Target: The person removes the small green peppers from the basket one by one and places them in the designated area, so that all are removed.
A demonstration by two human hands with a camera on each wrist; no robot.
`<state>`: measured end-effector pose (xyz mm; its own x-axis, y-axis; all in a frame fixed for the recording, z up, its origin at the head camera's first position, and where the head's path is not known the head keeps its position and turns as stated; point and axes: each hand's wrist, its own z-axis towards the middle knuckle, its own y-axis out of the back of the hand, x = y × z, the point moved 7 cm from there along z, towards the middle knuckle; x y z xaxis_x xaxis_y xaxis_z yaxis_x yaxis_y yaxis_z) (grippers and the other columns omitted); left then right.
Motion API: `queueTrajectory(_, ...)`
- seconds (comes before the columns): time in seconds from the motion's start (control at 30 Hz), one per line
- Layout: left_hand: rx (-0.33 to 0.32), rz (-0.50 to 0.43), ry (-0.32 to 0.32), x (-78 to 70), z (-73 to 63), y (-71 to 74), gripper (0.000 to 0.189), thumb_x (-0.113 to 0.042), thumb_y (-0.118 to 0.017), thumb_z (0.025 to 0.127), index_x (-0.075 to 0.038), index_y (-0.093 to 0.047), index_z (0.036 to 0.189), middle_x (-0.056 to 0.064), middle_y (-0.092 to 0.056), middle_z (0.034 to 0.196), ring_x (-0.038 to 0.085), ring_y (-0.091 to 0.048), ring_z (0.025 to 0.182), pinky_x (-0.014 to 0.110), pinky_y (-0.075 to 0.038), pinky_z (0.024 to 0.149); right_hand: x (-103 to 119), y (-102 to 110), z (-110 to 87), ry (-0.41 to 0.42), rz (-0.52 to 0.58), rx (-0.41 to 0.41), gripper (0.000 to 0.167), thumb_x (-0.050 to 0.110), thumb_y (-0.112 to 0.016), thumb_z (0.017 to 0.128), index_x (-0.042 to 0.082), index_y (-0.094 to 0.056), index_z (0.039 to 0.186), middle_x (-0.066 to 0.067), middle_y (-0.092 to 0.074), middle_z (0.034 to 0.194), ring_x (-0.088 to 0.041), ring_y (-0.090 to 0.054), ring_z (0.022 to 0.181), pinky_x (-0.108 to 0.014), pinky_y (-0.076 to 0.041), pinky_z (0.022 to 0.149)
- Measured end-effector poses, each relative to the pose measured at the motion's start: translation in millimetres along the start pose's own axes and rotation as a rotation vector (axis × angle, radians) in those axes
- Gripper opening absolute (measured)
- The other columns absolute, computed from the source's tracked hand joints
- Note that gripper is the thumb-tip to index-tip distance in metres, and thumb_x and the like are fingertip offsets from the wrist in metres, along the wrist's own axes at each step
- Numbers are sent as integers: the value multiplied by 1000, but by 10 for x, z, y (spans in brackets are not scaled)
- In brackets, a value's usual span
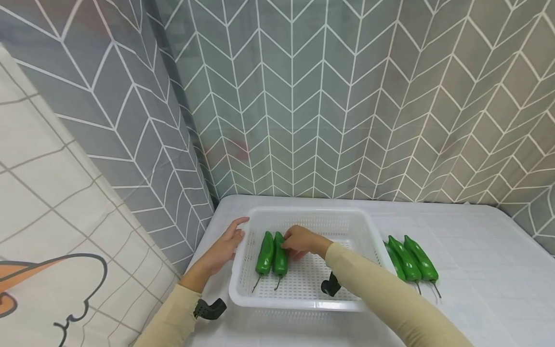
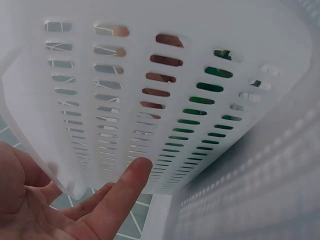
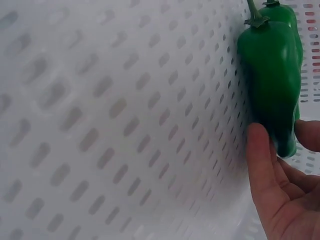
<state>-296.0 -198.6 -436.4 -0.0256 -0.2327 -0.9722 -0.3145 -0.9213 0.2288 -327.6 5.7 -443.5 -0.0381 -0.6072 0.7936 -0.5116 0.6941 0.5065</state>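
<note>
A white perforated plastic basket [image 1: 347, 305] stands on the table, with two glossy green peppers inside near its left wall. One is the left pepper [image 1: 265, 254]; beside it lies the right pepper [image 1: 281, 258], stems toward the front. My right hand [image 1: 301, 240] pinches that right pepper near its tip, thumb and finger on either side of the pepper [image 3: 272, 80] in the right wrist view. At the basket's left side, my left hand [image 1: 225, 248] touches the rim and outer wall, its fingers [image 2: 122, 200] mostly straight.
Three more green peppers [image 1: 407, 260] lie side by side on the white-covered table [image 1: 481, 270], just right of the basket and partly behind my right sleeve [image 1: 381, 294]. A grey patterned curtain [image 1: 303, 96] hangs behind the table, and another white printed sheet [image 1: 56, 193] is at the left.
</note>
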Motion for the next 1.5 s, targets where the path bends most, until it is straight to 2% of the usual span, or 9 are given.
queueTrajectory(0.67, 27, 12, -11, -41, -24, -6, 48, -26, -32, 113, -21, -21, 159, 25, -45, 144, 36, -59, 121, 45, -58, 84, 60, -23, -23, 5, -23, -33, 26, 2, -61, 98, -13, -63, 120, -15, -68, 93, -27, -70, 82, -36, -61, 68)
queueTrajectory(1.07, -2, 3, 0, -29, -25, -12, 47, -24, -32, 113, -25, -22, 159, 20, -47, 143, 33, -61, 119, 45, -58, 83, 56, 69, 7, 23, -89, -49, 27, 2, -61, 98, -12, -63, 121, -14, -68, 90, -26, -71, 78, -35, -61, 66)
queueTrajectory(1.27, 4, 6, -16, -33, -26, -11, 48, -25, -31, 113, -22, -21, 160, 21, -48, 142, 34, -61, 118, 45, -59, 82, 79, 116, -26, 13, -98, -61, 27, 1, -61, 97, -11, -64, 120, -14, -68, 88, -26, -72, 77, -36, -61, 66)
queueTrajectory(1.5, -4, 4, -4, -56, -42, -17, 47, -25, -32, 113, -24, -23, 159, 20, -49, 142, 33, -61, 118, 45, -59, 82, 121, 134, -87, 18, -109, -52, 29, 0, -61, 97, -11, -62, 123, -14, -67, 89, -27, -72, 77, -37, -61, 67)
